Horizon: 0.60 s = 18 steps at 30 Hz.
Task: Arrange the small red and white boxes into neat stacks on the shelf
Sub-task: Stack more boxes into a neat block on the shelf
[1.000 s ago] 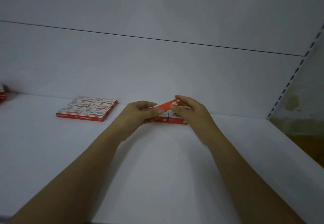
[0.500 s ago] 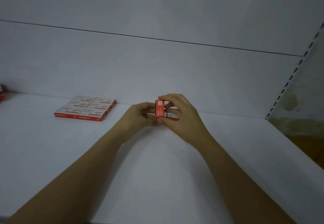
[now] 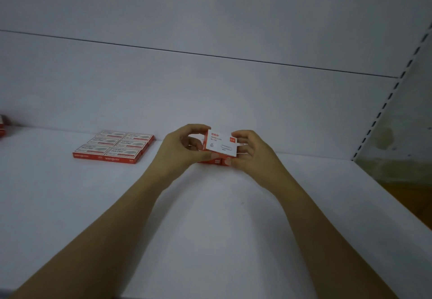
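Both hands hold one small red and white box (image 3: 221,143) over the white shelf (image 3: 210,216), the left hand (image 3: 181,150) pinching its left end and the right hand (image 3: 251,152) its right end, fingers curled. More red boxes (image 3: 216,161) sit just beneath it, and a flat block of six boxes (image 3: 114,146) lies well to the left

On my feed the body comes down to two arms. The left forearm (image 3: 121,216) and the right forearm (image 3: 315,216) are bare along all the length I can see, from the near edge out to the wrists, slim and smooth. The left hand (image 3: 184,151) and the right hand (image 3: 254,156) are bare too, with slender fingers. The nails are too small for me to make out.
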Tool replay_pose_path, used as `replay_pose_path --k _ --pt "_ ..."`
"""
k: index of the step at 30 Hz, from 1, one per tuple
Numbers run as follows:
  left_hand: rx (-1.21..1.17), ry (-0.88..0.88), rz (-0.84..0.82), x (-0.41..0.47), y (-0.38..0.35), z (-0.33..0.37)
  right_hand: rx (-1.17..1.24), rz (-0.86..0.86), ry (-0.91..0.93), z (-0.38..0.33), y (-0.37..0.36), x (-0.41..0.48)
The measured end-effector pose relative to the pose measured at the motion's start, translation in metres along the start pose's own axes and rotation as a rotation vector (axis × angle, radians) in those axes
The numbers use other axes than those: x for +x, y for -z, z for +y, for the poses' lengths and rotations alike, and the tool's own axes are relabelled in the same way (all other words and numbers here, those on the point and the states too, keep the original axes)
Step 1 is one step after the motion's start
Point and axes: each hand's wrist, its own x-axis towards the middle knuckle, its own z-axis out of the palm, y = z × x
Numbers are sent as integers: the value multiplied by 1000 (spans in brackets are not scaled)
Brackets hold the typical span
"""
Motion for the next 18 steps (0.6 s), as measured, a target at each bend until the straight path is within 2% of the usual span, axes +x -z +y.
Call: replay_pose_path --k 4,9,14,18 --pt "89 -33 19 -3 -2 3 -2 -38 -19 3 -2 -1" --pt "155 -159 23 -5 -5 5 -42 -33 -15 3 -7 -3" --pt "238 -251 51 -4 -8 -2 -48 70 25 0 -8 -3" --pt "323 -354 116 -2 -9 -8 -126 207 196 -3 -9 -4"
